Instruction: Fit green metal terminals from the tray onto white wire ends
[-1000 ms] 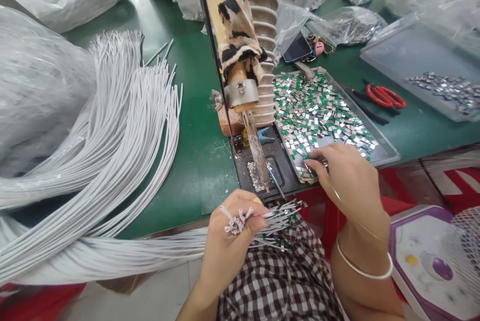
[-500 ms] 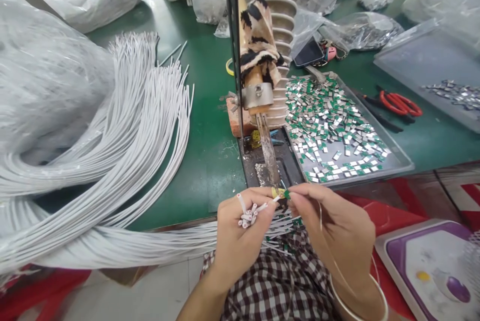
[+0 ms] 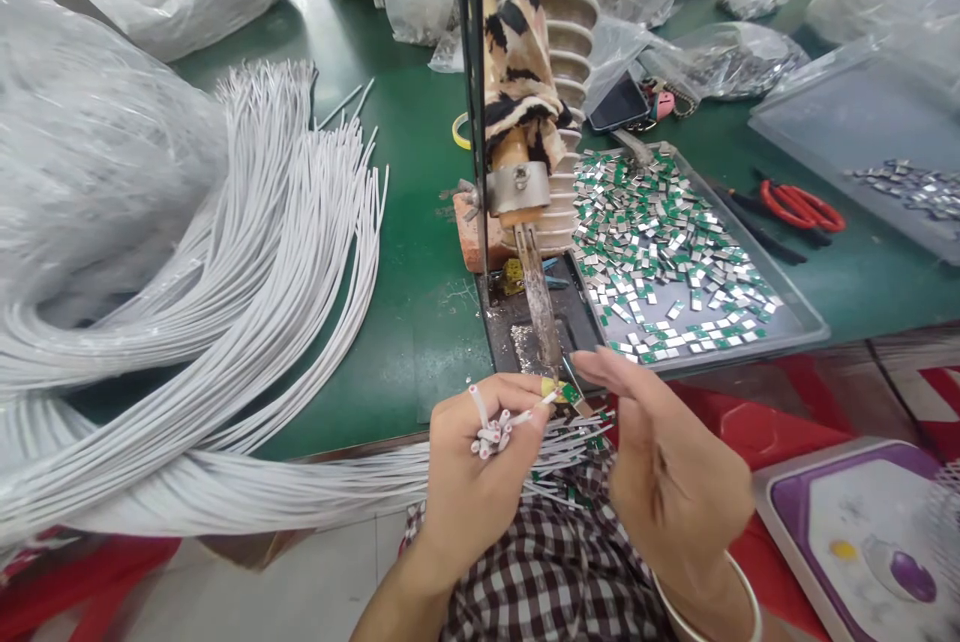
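Observation:
My left hand [image 3: 484, 457] is closed around a bunch of white cables [image 3: 493, 434], their cut ends sticking out between the fingers. One cable end reaches from its fingertips to a small green circuit board [image 3: 571, 392] with a metal plug, directly below the soldering iron tip [image 3: 551, 357]. A bit of yellow [image 3: 553, 388] shows at the index fingertip. My right hand [image 3: 675, 462] is just right of the board, apart from it, with its index finger stretched out and thumb apart. Nothing shows in its fingers. More boards on cables hang below, partly hidden.
A clear tray [image 3: 712, 352] of loose green boards lies right of the iron's stand. Red-handled pliers [image 3: 801, 206] are beyond it. Long white cable bundles [image 3: 300, 252] cover the left side. A ribbed hose [image 3: 559, 32] rises behind the iron. A purple-and-white appliance [image 3: 862, 522] stands lower right.
My right hand has let go of the green board and drawn back to the right, fingers spreading. The thin wire along that hand no longer shows. My left hand stays nearly still.

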Available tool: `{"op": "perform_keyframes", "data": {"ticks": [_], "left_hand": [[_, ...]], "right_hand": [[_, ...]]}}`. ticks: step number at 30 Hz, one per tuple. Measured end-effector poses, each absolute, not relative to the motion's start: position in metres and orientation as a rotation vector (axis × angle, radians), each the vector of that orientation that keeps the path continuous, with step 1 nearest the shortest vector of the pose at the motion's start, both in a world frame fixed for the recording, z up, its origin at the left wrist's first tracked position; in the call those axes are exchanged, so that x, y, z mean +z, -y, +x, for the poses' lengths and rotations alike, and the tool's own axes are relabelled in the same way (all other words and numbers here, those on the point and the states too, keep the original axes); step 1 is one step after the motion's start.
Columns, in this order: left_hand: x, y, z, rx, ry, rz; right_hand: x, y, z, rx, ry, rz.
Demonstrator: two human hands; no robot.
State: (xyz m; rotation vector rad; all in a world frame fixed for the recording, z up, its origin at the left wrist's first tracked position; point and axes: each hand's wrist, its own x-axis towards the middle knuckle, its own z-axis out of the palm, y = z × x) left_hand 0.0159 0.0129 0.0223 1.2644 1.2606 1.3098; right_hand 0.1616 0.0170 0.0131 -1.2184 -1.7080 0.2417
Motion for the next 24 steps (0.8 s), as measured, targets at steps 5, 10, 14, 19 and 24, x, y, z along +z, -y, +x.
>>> {"op": "perform_keyframes", "data": {"ticks": [5,10,14,19,24], "left_hand": [[0.025,-0.014,0.014,1.305,-1.286,1.227],[0.029,-0.016,0.014,1.313,-1.271,1.208],[0.032,-0.016,0.013,1.332,-1.262,1.230],[0.030,-0.012,0.011,1.317,-1.248,1.248],[0.028,-0.011,0.012,1.287,-1.248,1.239]], "right_hand": [[0.016,-0.018,0.162,0.173,1.713,-1.105],[0.026,-0.022,0.158,0.063,1.774,-1.102],[0.028,-0.024,0.156,0.086,1.772,-1.065],[0.029,-0.021,0.161,0.171,1.789,-1.034],[0.024,-0.020,0.165,0.275,1.774,-1.033]]}}
